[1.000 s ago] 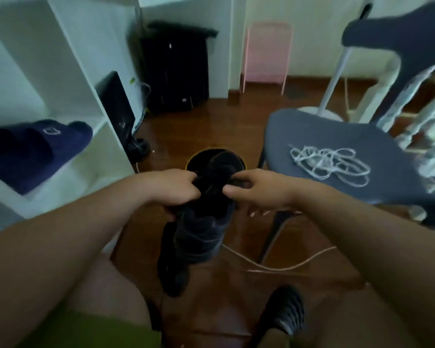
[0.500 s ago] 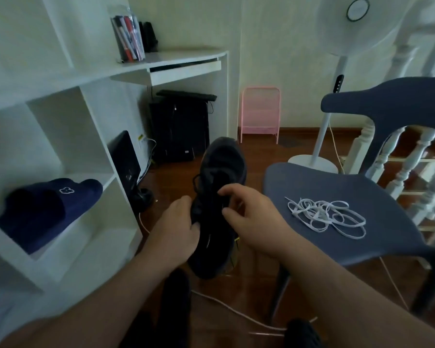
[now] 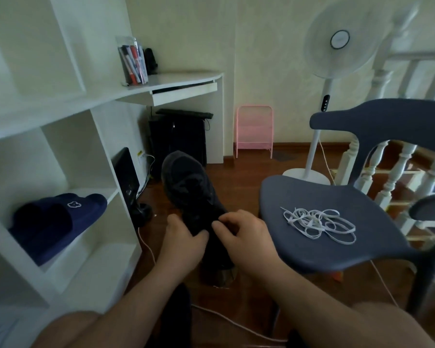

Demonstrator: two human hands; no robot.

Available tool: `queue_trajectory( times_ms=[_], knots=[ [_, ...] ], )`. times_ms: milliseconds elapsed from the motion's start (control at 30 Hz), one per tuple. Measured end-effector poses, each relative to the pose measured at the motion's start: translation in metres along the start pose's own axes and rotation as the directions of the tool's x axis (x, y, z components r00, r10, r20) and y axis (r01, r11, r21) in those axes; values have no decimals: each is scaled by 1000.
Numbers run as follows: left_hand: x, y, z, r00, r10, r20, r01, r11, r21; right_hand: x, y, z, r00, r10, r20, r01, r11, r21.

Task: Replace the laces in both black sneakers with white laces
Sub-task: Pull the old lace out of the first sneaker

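A black sneaker (image 3: 186,187) is held up in front of me, toe pointing away and up. My left hand (image 3: 183,241) grips its left side near the collar. My right hand (image 3: 239,231) has its fingertips curled onto the sneaker's top by the laces; the dark laces are too dim to make out. A loose pile of white laces (image 3: 318,222) lies on the seat of a blue-grey chair (image 3: 324,249) to the right. A second dark shape, apparently the other sneaker (image 3: 177,315), lies low between my forearms, mostly hidden.
White shelving (image 3: 60,114) stands on the left with navy slippers (image 3: 58,219) on a shelf. A white cable (image 3: 226,322) runs over the wooden floor. A pedestal fan (image 3: 319,136), a pink rack (image 3: 254,129) and white balusters (image 3: 397,172) stand behind.
The view has tilted up from the floor to the room. The sneaker has tipped so its toe points further away, and both hands have shifted down toward its collar end.
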State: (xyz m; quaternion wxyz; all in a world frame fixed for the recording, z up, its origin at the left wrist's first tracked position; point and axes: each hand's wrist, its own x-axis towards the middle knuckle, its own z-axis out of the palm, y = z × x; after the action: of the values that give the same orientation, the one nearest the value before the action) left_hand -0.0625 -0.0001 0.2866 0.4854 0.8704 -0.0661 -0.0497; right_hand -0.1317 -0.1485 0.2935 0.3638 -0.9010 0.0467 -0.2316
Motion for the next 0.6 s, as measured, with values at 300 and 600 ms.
queue_trajectory(
  times_ms=[300, 600],
  knots=[
    [-4, -4, -2, 998, 57, -33, -58, 998, -11, -2, -9, 5, 998, 61, 15, -62, 994, 95],
    [6, -10, -11, 1000, -25, 1, 25, 999, -46, 13, -12, -19, 925, 324, 198, -379, 745, 549]
  ],
)
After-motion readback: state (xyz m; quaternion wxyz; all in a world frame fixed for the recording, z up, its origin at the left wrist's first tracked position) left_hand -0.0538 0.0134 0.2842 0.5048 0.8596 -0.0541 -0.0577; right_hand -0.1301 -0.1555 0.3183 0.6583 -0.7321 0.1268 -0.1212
